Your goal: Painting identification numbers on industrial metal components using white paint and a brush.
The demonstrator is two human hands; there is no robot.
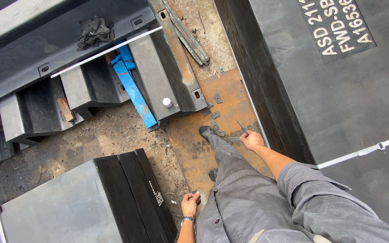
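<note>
Nearest, left hand at six o'clock, curled tight on a small dark piece. Further out, right hand pinched on a thin purple stick above the rusty plate. Small metal tabs beyond at twelve o'clock.

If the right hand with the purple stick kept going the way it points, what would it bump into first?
Probably the small grey metal pieces lying on the rusty plate; the right hand aims its thin purple stick up-left towards them, though depth is unclear.
</note>
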